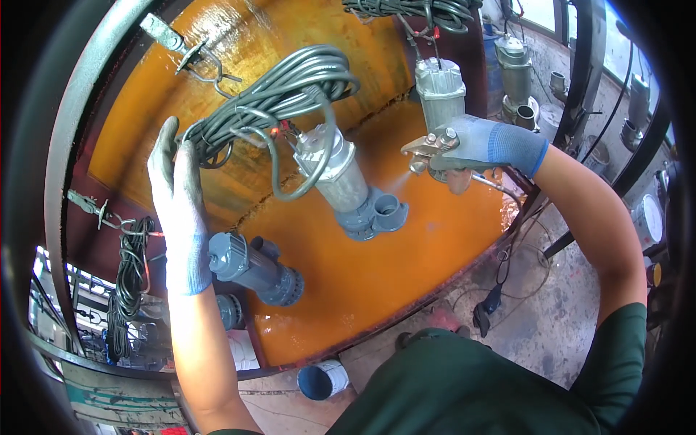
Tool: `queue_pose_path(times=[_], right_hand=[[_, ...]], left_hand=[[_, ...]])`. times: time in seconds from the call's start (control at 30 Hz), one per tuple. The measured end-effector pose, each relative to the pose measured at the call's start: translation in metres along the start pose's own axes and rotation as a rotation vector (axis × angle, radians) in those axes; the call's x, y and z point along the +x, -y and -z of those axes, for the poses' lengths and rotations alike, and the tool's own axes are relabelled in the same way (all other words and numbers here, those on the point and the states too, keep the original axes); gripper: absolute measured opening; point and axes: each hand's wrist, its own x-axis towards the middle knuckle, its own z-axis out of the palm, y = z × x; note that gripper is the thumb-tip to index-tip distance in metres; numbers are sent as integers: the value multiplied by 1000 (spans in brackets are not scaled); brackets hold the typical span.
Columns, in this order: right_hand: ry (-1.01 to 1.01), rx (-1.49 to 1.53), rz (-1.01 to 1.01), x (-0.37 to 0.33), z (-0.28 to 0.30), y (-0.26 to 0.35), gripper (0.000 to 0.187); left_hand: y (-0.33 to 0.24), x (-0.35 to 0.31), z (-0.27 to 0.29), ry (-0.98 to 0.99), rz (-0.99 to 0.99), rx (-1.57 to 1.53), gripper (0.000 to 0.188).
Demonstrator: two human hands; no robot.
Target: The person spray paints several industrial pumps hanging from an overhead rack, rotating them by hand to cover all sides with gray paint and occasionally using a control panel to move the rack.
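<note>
A submersible pump (pixel 341 181) hangs in front of me, its silver motor housing above a grey-blue base with a round outlet. Over it loops a thick bundle of dark cable (pixel 290 83). My gloved left hand (pixel 175 185) is raised at the bundle's left end, fingers stretched out; whether they press on the cable I cannot tell. In a blue and grey glove, my right hand (pixel 478 141) grips a metal spray gun (pixel 428 148). The gun points left at the pump, and a fine mist shows between nozzle and outlet.
An orange-stained booth (pixel 406 283) surrounds the pump. Another grey-blue pump (pixel 254 268) hangs at lower left, and a silver one (pixel 440 90) behind the gun. A hose (pixel 500 187) trails from the gun. Metal hooks (pixel 210 69) hang at upper left; a bucket (pixel 322 379) stands below.
</note>
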Motion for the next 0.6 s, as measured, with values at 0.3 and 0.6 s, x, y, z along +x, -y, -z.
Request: queue_pose_path(times=[0.3, 0.6], right_hand=[[266, -32, 5, -22, -25, 4, 42], [303, -67, 143, -6, -38, 51, 50]], left_hand=[[-58, -25, -5, 236, 19, -29, 47], [-54, -35, 21, 229, 215, -87, 46]])
